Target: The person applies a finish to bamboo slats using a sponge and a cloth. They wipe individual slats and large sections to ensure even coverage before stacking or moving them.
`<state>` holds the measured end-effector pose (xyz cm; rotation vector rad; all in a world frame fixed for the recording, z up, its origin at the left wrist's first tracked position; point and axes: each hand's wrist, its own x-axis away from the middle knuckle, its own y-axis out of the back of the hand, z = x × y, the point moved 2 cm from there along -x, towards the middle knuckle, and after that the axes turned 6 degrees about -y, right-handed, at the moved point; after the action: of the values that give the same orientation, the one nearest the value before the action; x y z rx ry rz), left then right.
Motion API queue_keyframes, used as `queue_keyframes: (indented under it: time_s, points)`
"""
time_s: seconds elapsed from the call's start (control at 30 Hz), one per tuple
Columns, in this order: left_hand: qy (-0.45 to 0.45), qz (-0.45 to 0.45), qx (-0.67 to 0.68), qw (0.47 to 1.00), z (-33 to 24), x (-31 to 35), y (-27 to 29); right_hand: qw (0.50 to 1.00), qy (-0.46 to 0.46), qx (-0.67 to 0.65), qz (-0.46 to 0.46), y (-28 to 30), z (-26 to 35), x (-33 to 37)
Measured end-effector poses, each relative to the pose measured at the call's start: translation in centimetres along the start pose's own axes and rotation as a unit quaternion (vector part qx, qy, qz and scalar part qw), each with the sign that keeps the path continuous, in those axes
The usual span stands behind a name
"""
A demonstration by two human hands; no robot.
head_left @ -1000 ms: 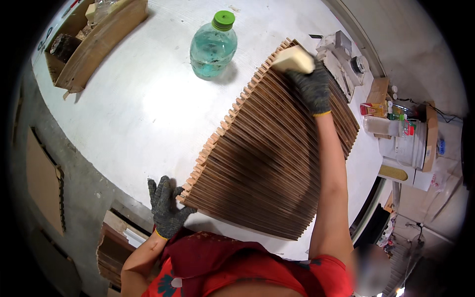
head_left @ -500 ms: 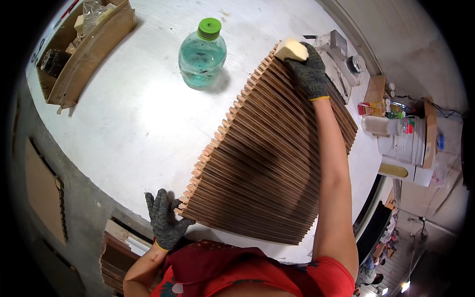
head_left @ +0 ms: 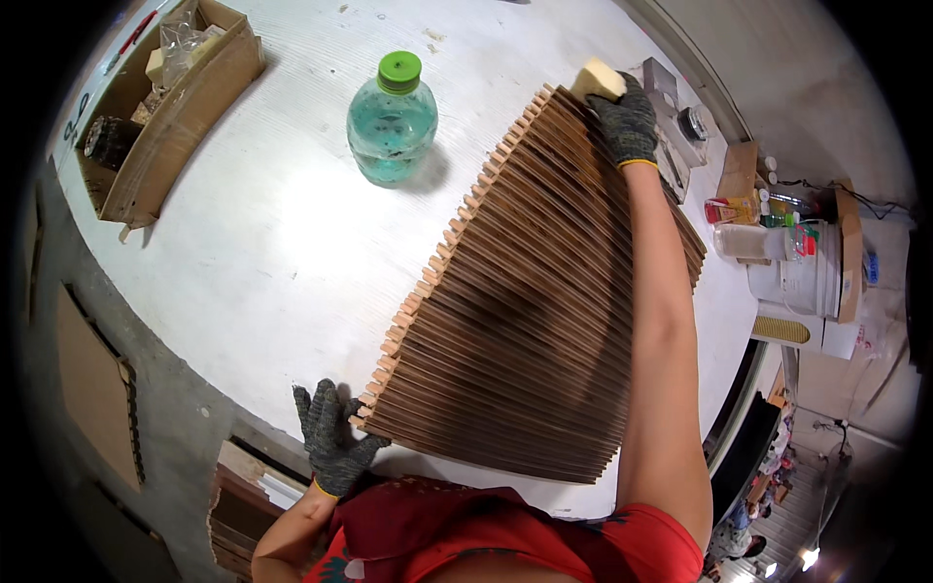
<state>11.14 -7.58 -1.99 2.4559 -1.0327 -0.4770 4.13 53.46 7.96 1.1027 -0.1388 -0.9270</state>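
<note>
A stack of dark brown wooden slats (head_left: pixel 515 330) lies fanned out in a row on the white table, its pale tenon ends lined along the left side. My right hand (head_left: pixel 624 124), in a dark grey knit glove with a yellow cuff, grips a pale yellow sponge (head_left: pixel 599 80) at the far end of the slats. At the near left corner of the row, my left hand (head_left: pixel 335 442) wears a matching glove. Its fingers are spread and it holds nothing; the thumb side is beside the nearest slats, and I cannot tell whether it touches them.
Left of the slats stands a clear bottle (head_left: pixel 392 121) of bluish-green liquid with a green cap. A cardboard box (head_left: pixel 185 126) with odds and ends sits at the far left. Beyond my right hand is a grey metal device (head_left: pixel 680 121); bottles and a white bucket (head_left: pixel 812 277) are farther right.
My right hand and the sponge have moved slightly right and away, past the far end slats. My left hand keeps its place by the near corner. The whole view has shifted a little.
</note>
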Motion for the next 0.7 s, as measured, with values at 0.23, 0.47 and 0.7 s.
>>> queue_keyframes:
  time_s: [0.23,0.47,0.7]
  points:
    - [-0.046,-0.001,-0.113,0.992,-1.1,-1.3,0.3,0.999,-0.011,0.038,-0.007,-2.0,0.1,2.7]
    - [-0.021,0.005,-0.047,0.999,-1.1,-0.9,-0.1,0.995,-0.088,0.032,-0.028,1.0,-1.5,4.8]
    - [0.012,-0.014,0.057,0.998,-0.3,0.0,-0.4,0.988,-0.075,0.067,-0.116,5.7,-9.8,8.9]
